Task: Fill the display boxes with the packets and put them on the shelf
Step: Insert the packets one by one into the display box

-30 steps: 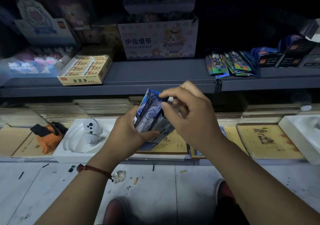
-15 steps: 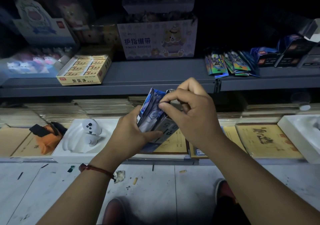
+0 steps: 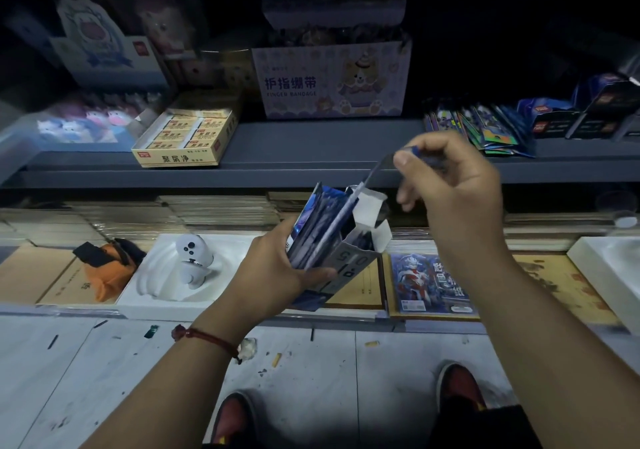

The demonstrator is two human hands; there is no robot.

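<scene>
Left hand (image 3: 273,275) is gripping the display box (image 3: 349,261) at centre of frame, fingers wrapping its lower part and thumb lying across the front. The box is tilting, with its open top facing up and right and its white flap (image 3: 372,202) standing open. A stack of packets (image 3: 318,227) is sitting inside, filling the left part of the opening. Right hand (image 3: 460,185), right of centre, is pinching one packet (image 3: 375,171) by its top edge between thumb and forefinger. This packet is showing edge-on, its lower end dipping into the box mouth just beside the stack. The other fingers are curling loosely and holding nothing. The shelf (image 3: 311,171) is running across the frame above the hands. Loose packets (image 3: 485,130) are lying fanned on it at upper right, beside the dark boxes (image 3: 554,119).

Handling, judged: the packets are looking thin, light, glossy and floppy, so likely slippery and prone to buckling if pushed from the top. Pinching near the top corner and guiding the lower edge in seems safest. The box is looking like light card, easily crushed, so it is probably best held by the side walls low down, away from the flap. The box seems roughly half full, and shelving is not yet done.
</scene>
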